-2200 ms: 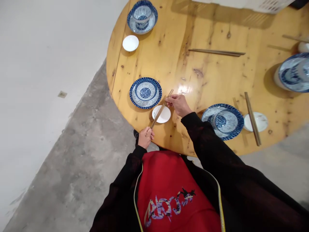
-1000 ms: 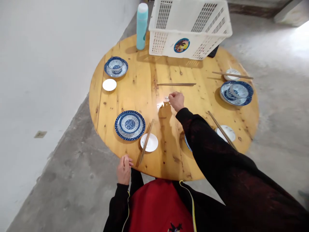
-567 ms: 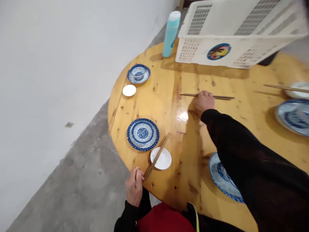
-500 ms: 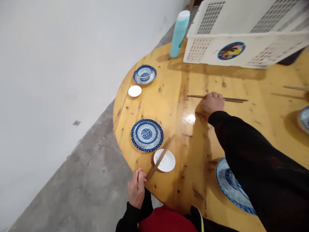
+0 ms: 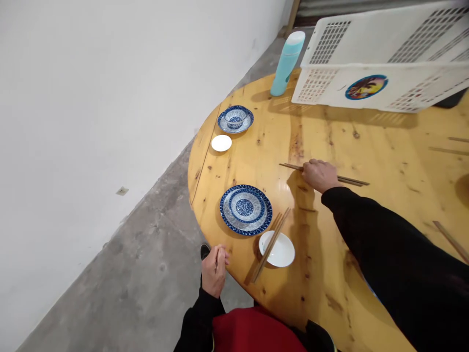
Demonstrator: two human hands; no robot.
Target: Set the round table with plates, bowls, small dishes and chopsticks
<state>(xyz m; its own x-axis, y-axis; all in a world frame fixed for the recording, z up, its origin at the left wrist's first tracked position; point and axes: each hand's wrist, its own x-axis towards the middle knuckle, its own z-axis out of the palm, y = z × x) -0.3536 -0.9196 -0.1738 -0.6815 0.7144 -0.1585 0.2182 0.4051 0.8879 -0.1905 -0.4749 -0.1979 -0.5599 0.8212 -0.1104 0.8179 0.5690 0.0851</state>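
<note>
My right hand reaches across the wooden table with its fingers closed around the middle of a pair of chopsticks, whose ends stick out on both sides. My left hand hovers by the table's near left edge, fingers curled together, with nothing visible in it. Closest to it are a white bowl with another pair of chopsticks resting across its rim, and a blue-and-white patterned plate with a smaller patterned dish on it.
Farther back stand a patterned plate with a glass-like bowl and a small white dish. A light-blue bottle stands beside a white plastic basket. More chopsticks lie at right. A white wall rises at left.
The view has shifted, so the table items sit further right. My right hand, still on the chopsticks, has come slightly nearer with them. My left hand stays curled by the edge.
</note>
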